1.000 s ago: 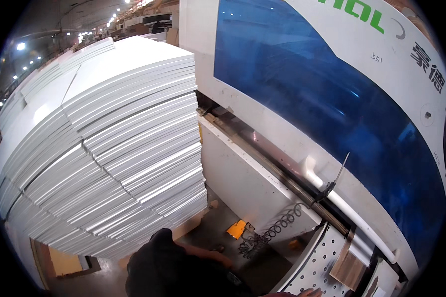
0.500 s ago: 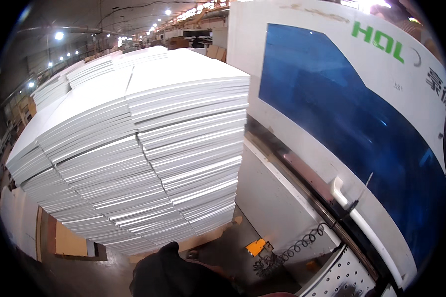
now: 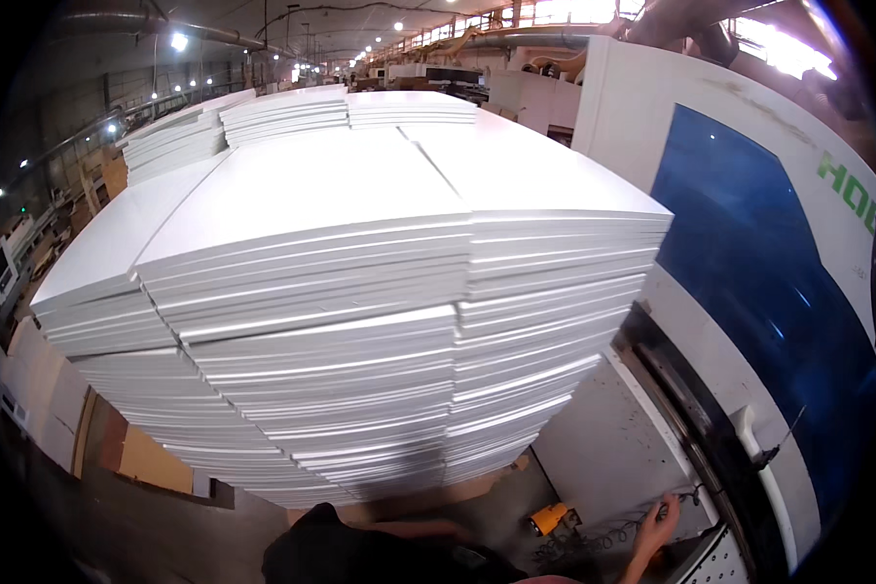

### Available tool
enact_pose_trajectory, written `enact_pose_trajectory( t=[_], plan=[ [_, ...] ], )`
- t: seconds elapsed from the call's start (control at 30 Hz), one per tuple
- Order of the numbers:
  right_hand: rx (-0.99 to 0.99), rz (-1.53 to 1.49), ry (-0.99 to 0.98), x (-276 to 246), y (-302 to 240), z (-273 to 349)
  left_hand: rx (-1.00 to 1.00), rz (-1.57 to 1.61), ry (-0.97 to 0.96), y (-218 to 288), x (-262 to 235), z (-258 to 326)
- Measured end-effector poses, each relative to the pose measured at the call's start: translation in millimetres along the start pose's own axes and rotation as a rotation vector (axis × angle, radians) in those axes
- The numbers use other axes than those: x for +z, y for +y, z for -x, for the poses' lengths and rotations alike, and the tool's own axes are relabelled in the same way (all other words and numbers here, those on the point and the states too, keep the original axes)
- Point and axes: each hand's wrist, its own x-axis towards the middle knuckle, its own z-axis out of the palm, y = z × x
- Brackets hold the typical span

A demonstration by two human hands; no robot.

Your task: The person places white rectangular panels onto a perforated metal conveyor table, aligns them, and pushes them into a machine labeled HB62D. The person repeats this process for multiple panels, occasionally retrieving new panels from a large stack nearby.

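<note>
At the lower right, my right hand (image 3: 655, 529) has its fingers bent together around the upper part of a coiled black cord (image 3: 599, 538), next to the white machine's lower panel. Close by the cord's other end is a yellow-orange device (image 3: 552, 518) with a dark end. Below the stack, my left hand (image 3: 446, 531) reaches to the right from a black sleeve (image 3: 311, 545); it is dim and smeared, and its fingers cannot be made out. A tall stack of white boards (image 3: 321, 380) in several columns fills the middle.
A white machine with a blue window (image 3: 740, 253) stands on the right, with a white handle (image 3: 771, 506) along its edge. A perforated white plate (image 3: 720, 565) sits at the lower right. Left of the stack are brown boards (image 3: 151, 462). A long workshop stretches behind.
My view has swung left, so the stack and machine sit farther right. My right hand has come into view at the cord, and my left forearm now shows below the stack.
</note>
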Motion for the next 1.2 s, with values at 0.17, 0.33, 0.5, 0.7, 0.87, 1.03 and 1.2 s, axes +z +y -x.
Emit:
enact_pose_trajectory(
  t=[0.17, 0.33, 0.5, 0.7, 0.87, 1.03, 1.2],
  plan=[
    [-0.617, -0.132, -0.042, -6, -199, -74, -0.092, 0.074, 0.106, -80, -45, 32],
    [-1.016, -0.259, -0.064, 14, -405, -123, -0.226, 0.15, 0.23, -138, -58, 84],
    [-1.447, -0.091, -0.08, 41, -577, -148, -0.233, 0.222, 0.275, -147, -36, 71],
    [-1.775, 0.268, -0.055, 136, -748, -174, -0.213, 0.329, 0.446, -141, 4, 29],
    [-1.899, 0.356, -0.081, 202, -850, -145, -0.225, 0.424, 0.773, -144, 39, 6],
    [-2.091, 0.452, -0.075, 228, -891, -96, -0.454, 0.512, 0.99, -156, 69, 25],
    [-1.999, 0.89, -0.027, 267, -911, -81, -0.495, 0.457, 1.038, -181, 80, 35]
  ],
)
